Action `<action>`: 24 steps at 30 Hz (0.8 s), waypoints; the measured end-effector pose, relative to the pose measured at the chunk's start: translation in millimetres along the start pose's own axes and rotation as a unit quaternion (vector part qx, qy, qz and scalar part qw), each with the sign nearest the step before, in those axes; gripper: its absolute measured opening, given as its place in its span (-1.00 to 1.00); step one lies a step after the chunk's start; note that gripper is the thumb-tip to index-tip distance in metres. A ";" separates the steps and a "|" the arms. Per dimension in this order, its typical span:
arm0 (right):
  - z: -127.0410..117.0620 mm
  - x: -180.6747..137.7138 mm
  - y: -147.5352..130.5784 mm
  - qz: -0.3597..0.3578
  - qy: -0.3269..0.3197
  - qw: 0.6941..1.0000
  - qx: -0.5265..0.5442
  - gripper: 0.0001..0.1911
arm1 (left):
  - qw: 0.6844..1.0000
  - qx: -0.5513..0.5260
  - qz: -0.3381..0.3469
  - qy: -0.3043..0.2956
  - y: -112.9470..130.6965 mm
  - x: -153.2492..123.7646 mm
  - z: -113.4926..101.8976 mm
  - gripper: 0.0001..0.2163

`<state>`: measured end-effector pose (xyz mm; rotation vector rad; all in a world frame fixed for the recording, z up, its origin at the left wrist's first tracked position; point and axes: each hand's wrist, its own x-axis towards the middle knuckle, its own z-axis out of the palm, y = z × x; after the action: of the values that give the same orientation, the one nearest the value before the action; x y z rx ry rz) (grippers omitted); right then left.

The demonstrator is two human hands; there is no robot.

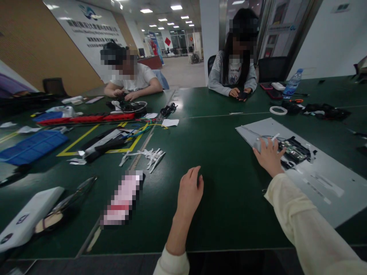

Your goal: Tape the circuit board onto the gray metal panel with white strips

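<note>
My left hand is over the dark green table. Its fingers are loosely bent with the thumb apart, and nothing shows in it. On the right, my right hand reaches over a light grey board with its fingers spread. A rounded grey thing shows partly at its fingertips; the hand covers the rest, so I cannot tell its kind. Beside those fingers, on the board, lies a black frame with exposed electronic parts. Clear and white strips lie nearer to me on the board.
A pink phone-shaped thing, white paper scraps, a white device and a blue basket are on the left. Two people sit across the table. A tape roll and water bottle stand back right.
</note>
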<state>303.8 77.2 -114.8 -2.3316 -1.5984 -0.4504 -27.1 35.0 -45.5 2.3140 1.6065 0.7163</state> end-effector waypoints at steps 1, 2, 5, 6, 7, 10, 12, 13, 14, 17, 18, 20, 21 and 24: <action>2.8 4.8 6.4 0.013 0.007 1.000 -0.003 -0.44 | 1.000 0.001 0.001 -0.003 0.2 -0.1 0.3 -0.70; 5.4 9.7 12.6 0.026 0.015 1.000 -0.005 -0.44 | 1.000 0.001 0.002 -0.008 0.4 -0.3 0.5 -0.70; 11.1 22.1 28.2 0.059 0.043 0.997 -0.011 -0.46 | 1.000 0.001 0.004 -0.024 1.3 -1.5 0.8 -0.70; 11.7 24.3 31.7 0.066 0.051 0.996 -0.013 -0.47 | 1.000 0.002 0.006 -0.028 1.5 -1.9 0.8 -0.70; 11.6 25.3 34.4 0.068 0.056 0.996 -0.016 -0.47 | 0.999 0.003 0.008 -0.031 1.6 -2.2 0.7 -0.71; 6.7 20.5 39.5 0.042 0.046 0.998 -0.028 -0.49 | 0.999 0.009 0.020 -0.039 1.7 -2.3 0.6 -0.71; 1.4 13.8 44.2 0.018 0.024 0.999 -0.039 -0.50 | 0.998 0.013 0.031 -0.045 2.1 -1.8 0.7 -0.72; -1.1 10.4 47.8 0.010 0.013 0.999 -0.046 -0.49 | 0.998 0.015 0.036 -0.047 2.5 -1.5 0.8 -0.72; -3.2 7.5 52.4 0.006 0.004 0.999 -0.051 -0.49 | 0.998 0.016 0.041 -0.048 3.0 -1.3 0.9 -0.73; -5.8 2.1 69.1 0.023 -0.013 0.998 -0.050 -0.45 | 0.997 0.018 0.050 -0.049 4.7 -1.1 1.2 -0.73; -5.4 1.3 74.2 0.038 -0.019 0.998 -0.044 -0.43 | 0.997 0.018 0.051 -0.049 5.1 -1.2 1.2 -0.73; -3.4 0.8 81.5 0.071 -0.035 0.996 -0.030 -0.38 | 0.997 0.016 0.053 -0.053 5.3 -1.6 1.3 -0.73; -2.0 0.8 83.6 0.084 -0.039 0.995 -0.024 -0.36 | 0.997 0.015 0.053 -0.055 5.1 -1.8 1.4 -0.73; 1.7 1.3 85.7 0.105 -0.036 0.994 -0.017 -0.35 | 0.997 0.009 0.049 -0.061 4.0 -2.4 1.9 -0.72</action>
<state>384.6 49.0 -120.3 -2.5345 -1.3636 -0.3510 -23.5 31.4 -45.9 2.4122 1.4629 0.5707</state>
